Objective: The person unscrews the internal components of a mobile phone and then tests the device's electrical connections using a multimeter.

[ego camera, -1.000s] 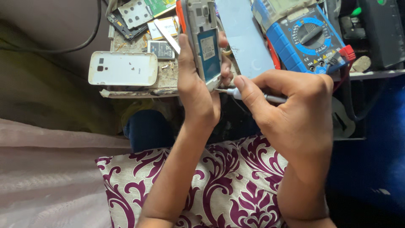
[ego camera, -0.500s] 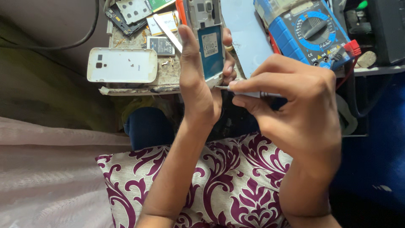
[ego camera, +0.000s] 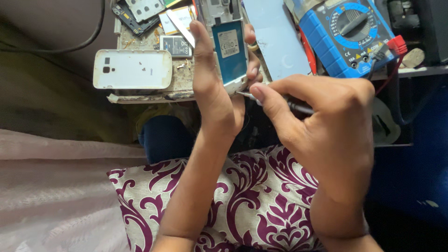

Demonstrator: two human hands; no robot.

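Over a cluttered workbench (ego camera: 140, 95), left hand (ego camera: 212, 88) still clasps the opened phone (ego camera: 228, 51) while right fingers (ego camera: 270, 100), pinching a screwdriver (ego camera: 275, 102), have brought its tip to the phone's bottom edge.

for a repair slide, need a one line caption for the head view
Left hand holds an opened phone upright while right hand sets a thin tool to its lower edge.

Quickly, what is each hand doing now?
Left hand: closed on opened phone.
Right hand: closed on thin metal tool.
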